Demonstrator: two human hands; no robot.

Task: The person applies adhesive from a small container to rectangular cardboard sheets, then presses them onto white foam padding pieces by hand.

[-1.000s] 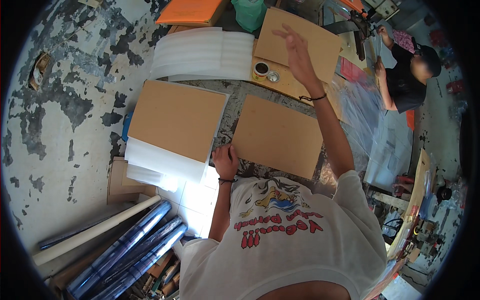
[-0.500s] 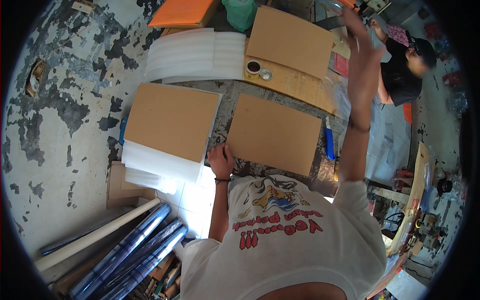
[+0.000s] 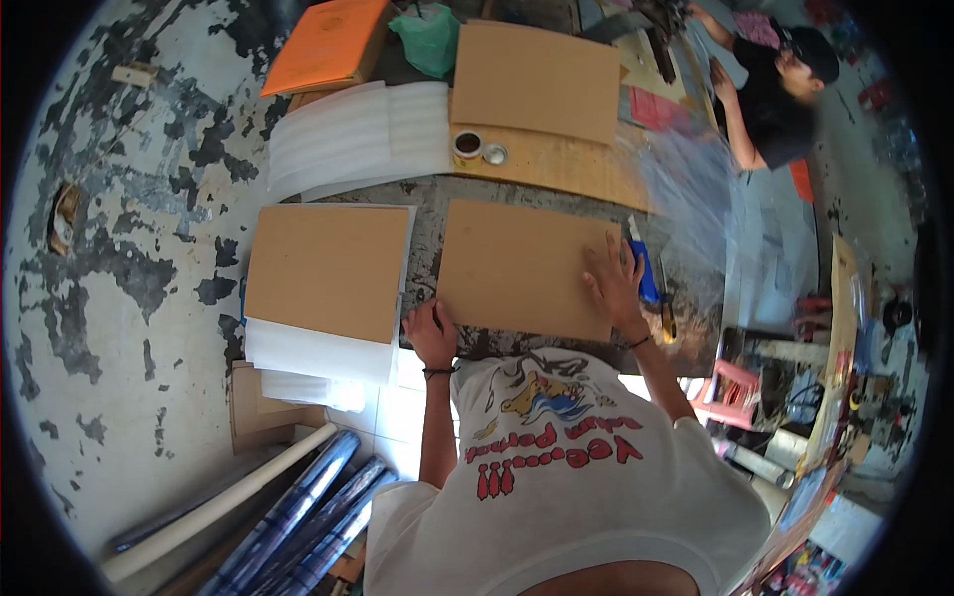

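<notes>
A brown cardboard sheet [image 3: 517,263] lies flat on the worn dark table in front of me. My right hand [image 3: 616,283] rests on its right side, fingers spread. My left hand [image 3: 431,335] sits at the table edge by the sheet's lower left corner, its fingers loosely bent and apart with nothing visible in them. Just right of the sheet lies a blue-handled cutter knife [image 3: 646,268], partly hidden by my right fingers. Further left, another brown cardboard sheet [image 3: 323,268] lies on white foam sheets [image 3: 308,350].
Beyond lie white foam sheets [image 3: 328,139], cardboard [image 3: 537,79] on a wooden board [image 3: 556,162], an open tin [image 3: 467,146], a green bag [image 3: 427,40] and an orange stack [image 3: 323,45]. Clear plastic [image 3: 686,179] covers the right. Rolls [image 3: 288,507] lean lower left; a co-worker [image 3: 775,109] stands upper right.
My right hand has come down from the raised position at upper right onto the cardboard sheet. My left hand has stayed near the lower left corner. The whole view has shifted slightly.
</notes>
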